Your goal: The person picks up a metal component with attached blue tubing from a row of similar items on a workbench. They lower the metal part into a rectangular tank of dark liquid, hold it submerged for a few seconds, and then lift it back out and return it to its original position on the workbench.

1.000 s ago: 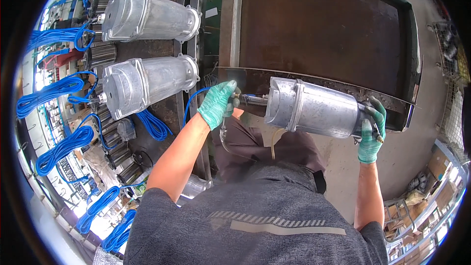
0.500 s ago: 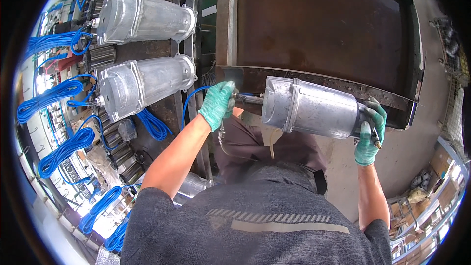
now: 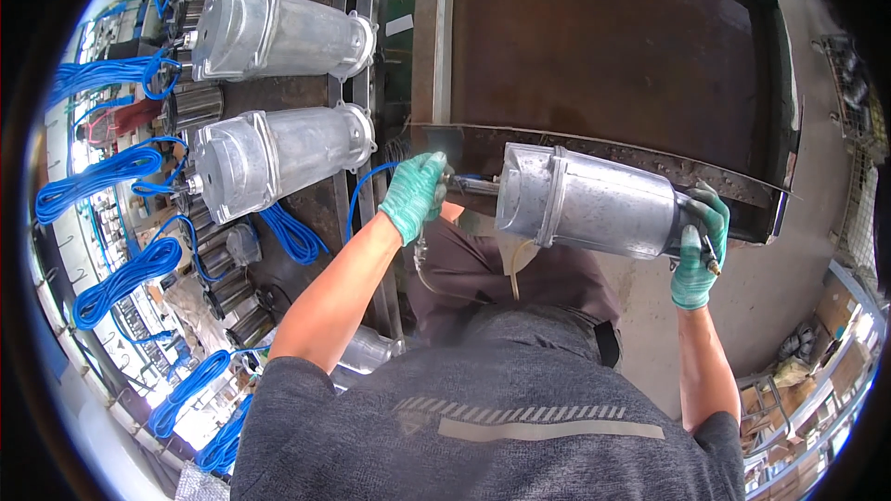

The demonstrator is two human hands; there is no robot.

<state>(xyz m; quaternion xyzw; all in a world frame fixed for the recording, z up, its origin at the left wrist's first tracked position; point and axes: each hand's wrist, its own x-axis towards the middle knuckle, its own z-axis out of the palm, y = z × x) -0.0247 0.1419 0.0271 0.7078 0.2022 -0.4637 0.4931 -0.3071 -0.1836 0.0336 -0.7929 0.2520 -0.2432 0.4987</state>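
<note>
A silver metal motor housing [image 3: 613, 202] lies on its side across the near edge of a dark water tank, between my two gloved hands. My left hand [image 3: 415, 197], in a green glove, is closed around the end of a metal fitting [image 3: 473, 186] that sticks out of the housing's left end. A blue cable [image 3: 357, 193] runs out from beside that hand. My right hand [image 3: 703, 246], also gloved in green, grips the housing's right end. A small brass-tipped nozzle [image 3: 713, 266] pokes out beside those fingers; what it belongs to is partly hidden.
The rusty-brown tank [image 3: 603, 46] spreads out beyond my hands. At left, more silver housings [image 3: 278, 158] lie in a row on a roller rack, with coiled blue cables [image 3: 130, 280] hanging at their outer ends. A thin clear hose [image 3: 436, 289] hangs near my lap.
The view has shifted very slightly. My hands and the housing keep almost the same place, with both grips unchanged.
</note>
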